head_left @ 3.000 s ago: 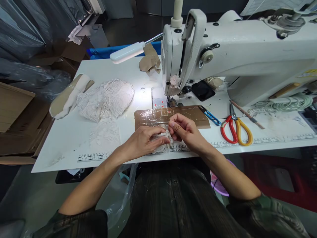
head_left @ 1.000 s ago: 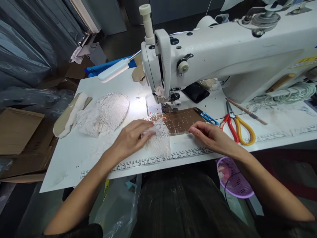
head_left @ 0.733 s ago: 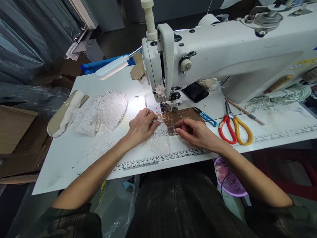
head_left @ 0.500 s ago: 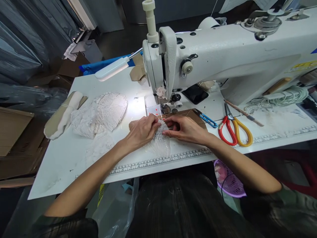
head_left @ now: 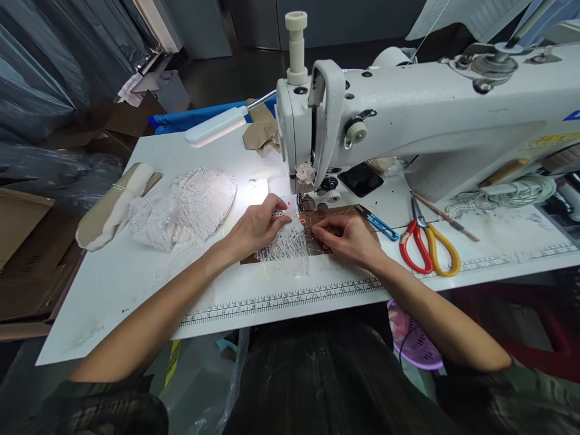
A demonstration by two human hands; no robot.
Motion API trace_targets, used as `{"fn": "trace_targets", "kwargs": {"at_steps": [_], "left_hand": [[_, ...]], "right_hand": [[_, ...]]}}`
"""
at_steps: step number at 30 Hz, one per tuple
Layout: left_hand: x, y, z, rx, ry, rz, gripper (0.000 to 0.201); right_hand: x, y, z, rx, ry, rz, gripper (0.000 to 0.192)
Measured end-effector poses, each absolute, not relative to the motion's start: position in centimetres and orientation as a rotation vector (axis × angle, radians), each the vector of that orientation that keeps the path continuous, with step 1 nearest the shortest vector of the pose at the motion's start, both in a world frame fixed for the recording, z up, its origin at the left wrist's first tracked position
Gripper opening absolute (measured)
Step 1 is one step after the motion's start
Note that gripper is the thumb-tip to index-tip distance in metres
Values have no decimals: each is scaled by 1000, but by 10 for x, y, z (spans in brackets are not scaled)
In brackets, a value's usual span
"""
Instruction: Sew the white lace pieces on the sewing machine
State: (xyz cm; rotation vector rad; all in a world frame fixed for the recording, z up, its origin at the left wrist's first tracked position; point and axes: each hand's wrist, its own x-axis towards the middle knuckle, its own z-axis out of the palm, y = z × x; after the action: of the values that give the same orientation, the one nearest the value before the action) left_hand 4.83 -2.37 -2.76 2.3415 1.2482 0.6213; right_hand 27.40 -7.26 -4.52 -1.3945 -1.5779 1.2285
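A piece of white lace [head_left: 287, 251] lies in front of the sewing machine's presser foot [head_left: 302, 202], partly over a brown board [head_left: 319, 241]. My left hand [head_left: 260, 228] is at its upper left edge, thumb and forefinger curled around the lace. To the right of the lace, my right hand [head_left: 347, 238] is pinched closed above the brown board. Whatever sits between its fingertips is too small to make out. The sewing machine [head_left: 408, 115] stands just behind both hands, and a fabric flower [head_left: 305, 173] hangs on its head.
Bundled white lace [head_left: 194, 205] and a tied fabric roll [head_left: 118, 205] lie on the left. Blue thread snips [head_left: 379, 223] and red-and-yellow-handled scissors [head_left: 428, 241] lie right of my right hand. A ruler strip [head_left: 281, 299] runs along the table's front. A lamp [head_left: 217, 125] reaches over the table.
My hands have moved apart. The right one has let go of the lace and drawn right, while the left stays at its edge. The lace lies flatter, and the view has shifted slightly.
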Motion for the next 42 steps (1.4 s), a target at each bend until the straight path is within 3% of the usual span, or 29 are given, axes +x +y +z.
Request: {"fn": "trace_targets", "kwargs": {"at_steps": [4, 8, 11, 17, 22, 27, 32, 34, 37, 38, 42], "left_hand": [[49, -19, -29, 2610, 1320, 623, 21], [58, -40, -30, 2759, 1231, 564, 24], [64, -58, -37, 2740, 1131, 518, 30], [66, -64, -51, 2811, 1144, 535, 35], [66, -63, -53, 2831, 1145, 485, 38], [70, -64, -56, 2807, 1190, 518, 37], [63, -64, -43, 2863, 1246, 685, 41], [55, -66, -36, 2907, 1122, 748, 28], [44, -68, -30, 2902, 734, 761, 15], [42, -69, -31, 2878, 622, 747, 12], [38, -71, -36, 2812, 484, 709, 9]], "right_hand": [[280, -81, -48, -1344, -1516, 1237, 33], [276, -82, -46, -1247, -1616, 1043, 23], [271, -88, -41, -1107, -1634, 1114, 22], [304, -156, -19, -1138, -1713, 1108, 17], [357, -224, -7, -1302, -1736, 1531, 18], [378, -250, -51, -1387, -1743, 1930, 27], [385, -240, -88, -1784, -2077, 1047, 31], [384, -224, -72, -1674, -2230, 1112, 35], [371, -186, -31, -1449, -2230, 1500, 41], [363, -170, -19, -1418, -2202, 1475, 41], [320, -99, -12, -1241, -2259, 715, 29]]}}
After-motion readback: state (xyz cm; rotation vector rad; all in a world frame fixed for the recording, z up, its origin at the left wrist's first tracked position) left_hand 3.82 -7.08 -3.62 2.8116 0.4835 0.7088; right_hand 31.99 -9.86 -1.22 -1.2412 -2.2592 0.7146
